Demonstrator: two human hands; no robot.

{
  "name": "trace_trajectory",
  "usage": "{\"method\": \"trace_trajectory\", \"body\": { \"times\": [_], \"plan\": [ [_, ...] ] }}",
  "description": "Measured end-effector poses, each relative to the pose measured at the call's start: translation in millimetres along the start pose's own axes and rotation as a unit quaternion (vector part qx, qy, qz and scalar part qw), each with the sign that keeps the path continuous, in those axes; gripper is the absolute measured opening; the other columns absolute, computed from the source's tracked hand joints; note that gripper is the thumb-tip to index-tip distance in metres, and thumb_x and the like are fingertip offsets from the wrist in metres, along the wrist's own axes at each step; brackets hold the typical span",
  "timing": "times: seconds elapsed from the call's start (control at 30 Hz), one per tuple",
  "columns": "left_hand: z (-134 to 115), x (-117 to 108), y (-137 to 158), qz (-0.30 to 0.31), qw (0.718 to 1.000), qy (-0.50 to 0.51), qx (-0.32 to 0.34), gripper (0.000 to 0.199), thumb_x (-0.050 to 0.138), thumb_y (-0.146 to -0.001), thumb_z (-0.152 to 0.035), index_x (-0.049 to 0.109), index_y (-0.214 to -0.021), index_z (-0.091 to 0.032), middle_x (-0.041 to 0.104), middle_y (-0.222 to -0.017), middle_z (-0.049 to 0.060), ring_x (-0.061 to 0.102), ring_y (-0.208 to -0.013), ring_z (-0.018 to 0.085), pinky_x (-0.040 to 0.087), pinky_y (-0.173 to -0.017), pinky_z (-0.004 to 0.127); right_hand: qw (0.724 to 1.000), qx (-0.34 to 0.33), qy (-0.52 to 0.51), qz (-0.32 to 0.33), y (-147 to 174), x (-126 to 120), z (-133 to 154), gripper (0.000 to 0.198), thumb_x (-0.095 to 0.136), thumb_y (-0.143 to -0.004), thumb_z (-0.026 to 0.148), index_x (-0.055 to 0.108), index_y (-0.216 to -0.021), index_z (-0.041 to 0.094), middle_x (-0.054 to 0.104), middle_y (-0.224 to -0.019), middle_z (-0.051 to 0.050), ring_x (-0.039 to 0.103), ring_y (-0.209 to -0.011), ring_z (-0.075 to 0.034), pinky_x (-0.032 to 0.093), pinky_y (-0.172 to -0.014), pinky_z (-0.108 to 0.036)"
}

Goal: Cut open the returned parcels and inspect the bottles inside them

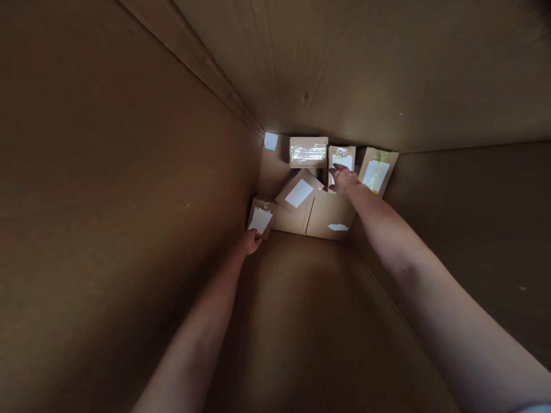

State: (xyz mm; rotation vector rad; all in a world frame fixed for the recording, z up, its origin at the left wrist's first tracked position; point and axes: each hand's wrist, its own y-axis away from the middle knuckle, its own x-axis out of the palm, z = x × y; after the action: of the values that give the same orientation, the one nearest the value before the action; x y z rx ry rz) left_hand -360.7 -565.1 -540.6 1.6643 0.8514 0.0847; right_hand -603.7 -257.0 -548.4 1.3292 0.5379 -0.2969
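Note:
At the left, my left hand (252, 242) grips the near edge of a small cardboard box (262, 215), which bears a white label and stands against the side wall. My right hand (343, 178) reaches over another small taped cardboard box (342, 152) with a white label; its fingers are spread, and they seem to touch the top. Between the hands, a labelled carton (291, 199) lies at an angle. Right of my right hand, a taped box (379, 166) with a white label leans by the corner.
Tall brown cardboard walls (150, 172) surround the boxes on all sides. A carton wrapped in clear tape (309, 152) sits along the far wall. Flat cardboard (327, 212) with a torn white patch covers the bottom. A white paper piece (271, 141) lies in the far left corner.

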Motion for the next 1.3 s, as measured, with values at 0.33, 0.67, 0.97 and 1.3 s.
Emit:
{"method": "trace_trajectory", "body": {
  "times": [0.33, 0.67, 0.97, 1.3],
  "plan": [
    [-71, -36, -93, -0.049, 0.998, -0.022, 0.032, 0.074, 0.062, -0.083, -0.039, 0.033, -0.147, -0.018, 0.025, -0.156, 0.017, 0.032, -0.141, 0.033, 0.031, -0.114, 0.041, 0.997, -0.045, 0.012, 0.068, -49, 42, 24, 0.113, 0.083, -0.062, 0.022, 0.016, -0.154, 0.021, 0.003, -0.161, -0.017, 0.009, -0.146, -0.043, 0.029, -0.109, -0.064],
    [-147, -62, -159, -0.018, 0.989, -0.014, 0.149, 0.106, 0.081, -0.064, -0.037, 0.024, -0.152, -0.023, 0.002, -0.162, 0.009, -0.001, -0.147, 0.040, 0.015, -0.119, 0.053, 0.977, -0.075, -0.126, -0.157, -58, 22, -7, 0.092, 0.070, -0.075, 0.019, 0.020, -0.152, 0.015, 0.010, -0.161, -0.012, 0.022, -0.146, -0.031, 0.026, -0.118, -0.043],
    [-124, -64, -193, -0.099, 0.967, 0.197, 0.128, 0.105, 0.080, -0.065, -0.039, 0.021, -0.152, -0.025, 0.018, -0.160, 0.010, 0.013, -0.148, 0.033, 0.017, -0.120, 0.046, 0.964, 0.020, -0.254, -0.078, -95, 33, -12, 0.103, 0.069, -0.077, 0.048, 0.011, -0.151, 0.006, 0.003, -0.156, -0.026, 0.010, -0.145, -0.041, 0.020, -0.113, -0.056],
    [-146, -49, -182, -0.002, 0.977, 0.186, 0.105, 0.102, 0.081, -0.058, -0.045, 0.035, -0.147, -0.026, 0.025, -0.158, 0.009, 0.009, -0.148, 0.036, 0.016, -0.119, 0.048, 0.970, 0.048, -0.203, -0.128, -91, 12, 2, 0.127, 0.087, -0.057, 0.032, 0.006, -0.152, 0.007, 0.007, -0.155, -0.027, 0.020, -0.144, -0.032, 0.026, -0.114, -0.045]
  ]
}}
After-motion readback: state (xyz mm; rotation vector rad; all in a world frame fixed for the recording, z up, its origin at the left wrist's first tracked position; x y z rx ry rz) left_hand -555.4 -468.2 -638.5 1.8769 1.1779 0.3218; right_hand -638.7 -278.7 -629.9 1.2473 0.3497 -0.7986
